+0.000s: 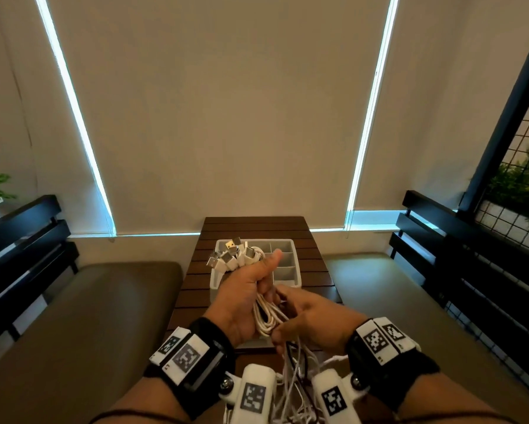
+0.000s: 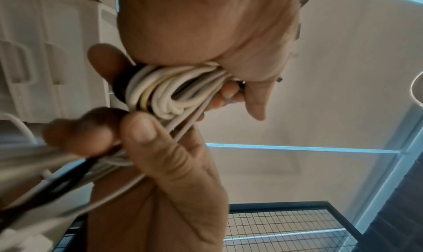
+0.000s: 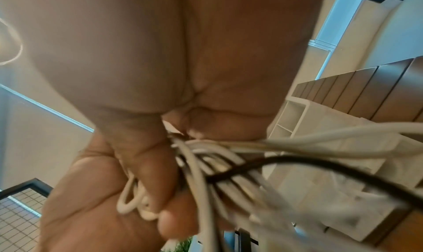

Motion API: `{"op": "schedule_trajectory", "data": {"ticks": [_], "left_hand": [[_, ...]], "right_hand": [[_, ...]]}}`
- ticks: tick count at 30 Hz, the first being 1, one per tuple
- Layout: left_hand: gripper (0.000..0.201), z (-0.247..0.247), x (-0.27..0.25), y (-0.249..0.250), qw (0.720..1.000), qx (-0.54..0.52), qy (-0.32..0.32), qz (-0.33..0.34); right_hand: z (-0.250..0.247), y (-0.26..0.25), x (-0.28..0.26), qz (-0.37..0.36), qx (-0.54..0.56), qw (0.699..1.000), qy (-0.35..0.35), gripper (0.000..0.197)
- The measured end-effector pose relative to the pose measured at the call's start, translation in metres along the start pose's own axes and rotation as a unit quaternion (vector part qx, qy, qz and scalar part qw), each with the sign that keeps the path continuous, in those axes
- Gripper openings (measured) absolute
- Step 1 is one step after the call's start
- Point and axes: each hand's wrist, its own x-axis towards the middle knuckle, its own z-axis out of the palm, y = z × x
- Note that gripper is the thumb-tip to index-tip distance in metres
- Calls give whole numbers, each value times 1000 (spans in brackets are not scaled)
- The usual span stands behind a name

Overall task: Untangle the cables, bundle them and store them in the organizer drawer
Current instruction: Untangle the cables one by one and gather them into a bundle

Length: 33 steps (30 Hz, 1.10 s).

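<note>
A brown table [image 1: 312,258] sits in the middle of the head view. On it is a white organizer drawer [image 1: 289,272]. Lower down, the left hand [image 1: 242,301] is wrapped tight round a bunch of cables [image 1: 268,319]. Beside it, the right hand [image 1: 312,322] pinches the hanging ends.

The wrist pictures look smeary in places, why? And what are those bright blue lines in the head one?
Head view: daylight glows at the blind edges, which bow from the wide lens. Left wrist view: the right hand and loose cables are blurred. Right wrist view: the cables near the lens are soft.
</note>
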Motion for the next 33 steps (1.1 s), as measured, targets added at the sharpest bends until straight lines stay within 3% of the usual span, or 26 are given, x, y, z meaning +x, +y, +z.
{"op": "schedule_trajectory", "data": {"ticks": [7,12,16,19,22,26,29,33], "left_hand": [[33,7,-6,-9,998,61,-3,10],[53,1,0,-12,994,104,-10,10],[53,-5,0,-12,993,115,-17,-1],[51,-4,1,-11,991,128,-4,32],[47,1,-3,-11,996,86,0,27],[49,-2,-3,-14,993,114,-6,1],[46,3,-5,-16,986,160,-3,50],[52,9,-8,-10,969,229,-12,96]], "right_hand": [[8,1,12,-30,-14,999,41,54],[13,7,16,-16,-70,992,105,30],[15,5,16,-14,-94,984,149,22],[22,5,15,-25,-84,985,146,24],[26,1,15,-36,-99,983,150,31],[18,-2,16,4,-117,987,107,28],[11,-2,20,57,-135,986,73,33],[16,-1,24,42,-114,991,57,37]]}}
